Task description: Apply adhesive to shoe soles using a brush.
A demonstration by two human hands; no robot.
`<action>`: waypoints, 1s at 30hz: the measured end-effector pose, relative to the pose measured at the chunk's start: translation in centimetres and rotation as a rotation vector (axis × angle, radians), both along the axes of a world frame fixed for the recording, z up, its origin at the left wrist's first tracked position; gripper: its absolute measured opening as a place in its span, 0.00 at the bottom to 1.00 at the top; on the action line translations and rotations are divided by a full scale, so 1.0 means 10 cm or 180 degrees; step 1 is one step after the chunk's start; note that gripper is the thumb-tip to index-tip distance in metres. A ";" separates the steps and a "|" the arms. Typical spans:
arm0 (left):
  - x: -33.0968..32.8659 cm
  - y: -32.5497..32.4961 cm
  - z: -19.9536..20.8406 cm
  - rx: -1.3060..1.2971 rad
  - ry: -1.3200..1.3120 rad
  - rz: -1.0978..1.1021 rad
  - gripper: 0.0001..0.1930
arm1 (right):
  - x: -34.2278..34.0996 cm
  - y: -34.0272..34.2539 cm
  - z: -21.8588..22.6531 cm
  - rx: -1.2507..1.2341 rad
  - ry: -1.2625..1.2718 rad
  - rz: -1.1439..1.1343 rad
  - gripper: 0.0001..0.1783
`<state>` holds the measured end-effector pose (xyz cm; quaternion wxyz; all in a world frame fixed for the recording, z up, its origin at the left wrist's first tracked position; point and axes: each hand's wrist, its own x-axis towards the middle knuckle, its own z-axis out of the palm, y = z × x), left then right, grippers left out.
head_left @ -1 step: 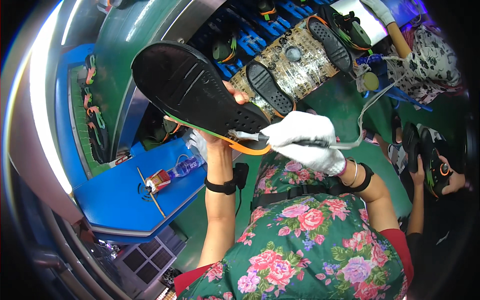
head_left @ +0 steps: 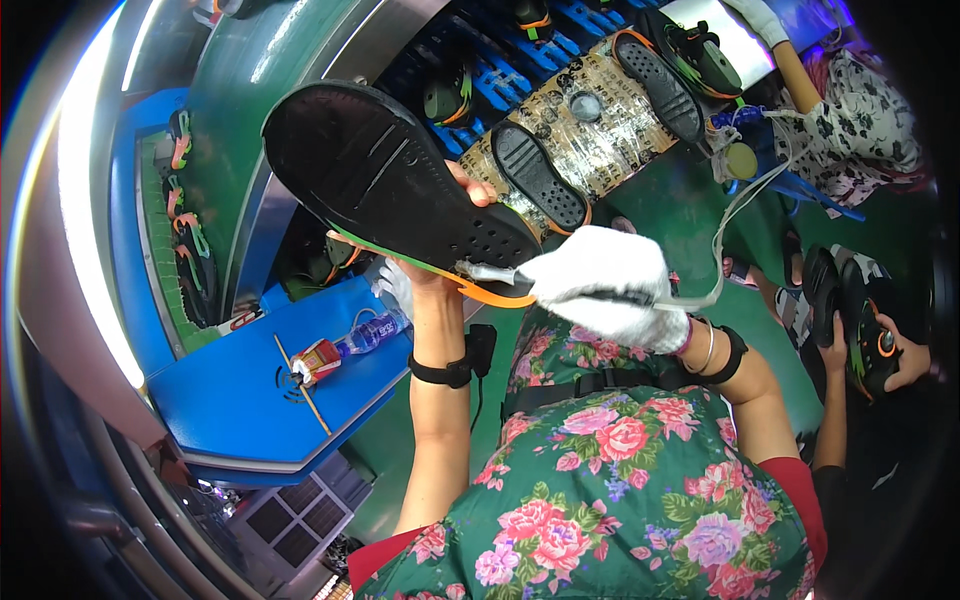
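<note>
My left hand [head_left: 425, 278], its fingers bare, grips a large black shoe sole [head_left: 365, 180] with green and orange edging. The sole's hollow inner side faces up, showing slots and small holes. In my right hand [head_left: 605, 280], white-gloved, is a slim brush [head_left: 490, 272] with a pale tip. That tip touches the sole's near edge by the holes, and my fingers cover the handle. From the gloved hand a whitish hose [head_left: 715, 285] runs up to the right. Another black sole [head_left: 540, 175] lies just beyond, on a tape-wrapped cardboard pad [head_left: 585, 105].
Black shoe uppers [head_left: 690, 55] and one more sole [head_left: 662, 85] lie around the pad. On the blue table [head_left: 230, 390] at left are a bottle [head_left: 372, 333], a red packet [head_left: 317, 360] and a stick. At right, another person's hands [head_left: 905, 355] hold shoes.
My gloved hand has shifted slightly left and turned, covering more of the brush handle. The brush tip has moved a little along the sole's edge. My left hand and the sole stay put.
</note>
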<state>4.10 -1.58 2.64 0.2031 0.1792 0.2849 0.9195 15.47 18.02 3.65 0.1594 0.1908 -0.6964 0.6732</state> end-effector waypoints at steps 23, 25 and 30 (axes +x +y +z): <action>-0.15 0.10 -0.14 0.0189 -0.0121 -0.0001 0.61 | -1.77 2.42 -0.54 0.2739 -0.2977 -0.1587 0.30; -0.18 0.15 -0.17 0.0238 -0.0147 -0.0065 0.62 | -2.12 2.69 -0.59 0.3388 -0.4326 -0.1172 0.41; -0.07 0.02 -0.11 0.0029 -0.0838 0.0173 0.61 | -0.90 1.12 -0.13 0.0616 -0.0414 -0.1430 0.20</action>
